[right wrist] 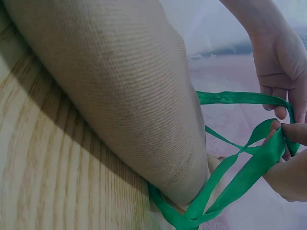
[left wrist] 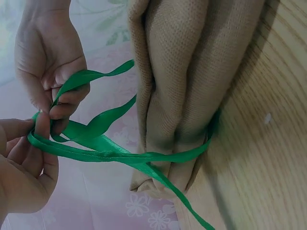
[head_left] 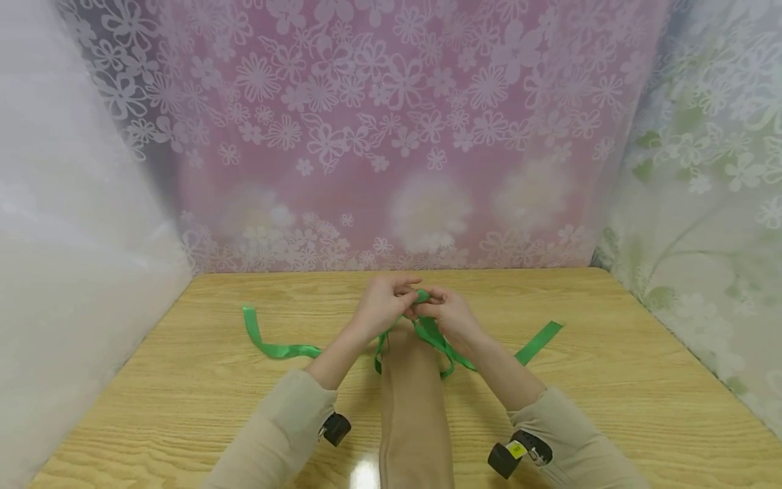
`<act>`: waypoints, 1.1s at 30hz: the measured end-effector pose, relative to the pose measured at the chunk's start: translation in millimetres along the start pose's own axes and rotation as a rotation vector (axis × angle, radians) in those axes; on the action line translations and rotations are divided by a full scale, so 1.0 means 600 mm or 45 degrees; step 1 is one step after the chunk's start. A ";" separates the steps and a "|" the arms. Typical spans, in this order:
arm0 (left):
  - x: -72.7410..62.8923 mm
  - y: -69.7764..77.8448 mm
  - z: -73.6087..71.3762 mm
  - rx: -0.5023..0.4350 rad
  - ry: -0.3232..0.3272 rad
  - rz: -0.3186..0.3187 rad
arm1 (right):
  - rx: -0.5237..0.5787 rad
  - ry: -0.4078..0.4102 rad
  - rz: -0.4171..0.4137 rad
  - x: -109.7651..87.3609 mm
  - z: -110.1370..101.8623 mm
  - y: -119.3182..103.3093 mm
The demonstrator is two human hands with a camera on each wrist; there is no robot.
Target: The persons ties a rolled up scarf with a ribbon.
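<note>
A long brown knitted fabric roll [head_left: 415, 407] lies lengthwise on the table, its folds showing in the left wrist view. Green ribbon [left wrist: 177, 155] passes around it near its far end and rises in loops to both hands. My left hand [head_left: 380, 307] pinches ribbon between thumb and fingers above that end. Close against it, my right hand [head_left: 455, 318] also pinches the ribbon, with a loop [right wrist: 261, 160] standing out from its fingertips in the right wrist view. Where the strands cross between the fingers is partly hidden.
One ribbon tail [head_left: 275, 350] trails across the wooden table [head_left: 183, 407] to the left, another tail [head_left: 540, 341] to the right. A pink flowered curtain [head_left: 391, 136] hangs behind the table's far edge, with pale sheets at both sides. Each wrist wears a black camera [head_left: 336, 429].
</note>
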State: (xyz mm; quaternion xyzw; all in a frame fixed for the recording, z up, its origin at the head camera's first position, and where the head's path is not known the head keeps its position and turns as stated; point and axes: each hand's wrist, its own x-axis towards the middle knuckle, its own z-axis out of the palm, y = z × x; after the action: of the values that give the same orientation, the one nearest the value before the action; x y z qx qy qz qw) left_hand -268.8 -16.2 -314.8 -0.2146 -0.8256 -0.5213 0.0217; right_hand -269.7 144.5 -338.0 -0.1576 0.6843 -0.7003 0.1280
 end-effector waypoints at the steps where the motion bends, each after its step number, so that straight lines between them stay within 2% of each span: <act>1: -0.001 -0.001 0.001 0.004 0.001 -0.006 | -0.002 0.013 -0.003 0.000 0.000 0.000; 5: -0.005 -0.006 0.003 0.016 0.041 -0.015 | -0.040 0.074 -0.001 0.000 0.001 0.000; 10: -0.007 -0.011 0.006 0.004 0.102 -0.025 | -0.015 0.101 0.036 0.003 0.001 0.000; 16: -0.010 -0.014 0.008 -0.065 0.068 -0.016 | 0.045 0.057 0.037 0.004 0.000 -0.001; 21: -0.009 -0.018 0.011 -0.158 0.042 -0.078 | 0.043 0.040 0.022 0.003 0.001 -0.001; 25: -0.008 -0.026 0.013 -0.095 0.071 -0.089 | -0.018 0.040 0.017 0.003 -0.001 0.003; 33: -0.011 -0.034 0.013 0.030 0.151 -0.023 | -0.256 0.127 0.067 0.004 -0.007 0.005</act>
State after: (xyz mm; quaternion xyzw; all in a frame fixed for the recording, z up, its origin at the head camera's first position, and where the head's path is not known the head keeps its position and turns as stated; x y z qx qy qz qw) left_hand -269.0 -19.4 -337.6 -0.1756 -0.8309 -0.5235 0.0686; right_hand -273.9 147.3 -340.7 -0.1167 0.7605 -0.6315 0.0957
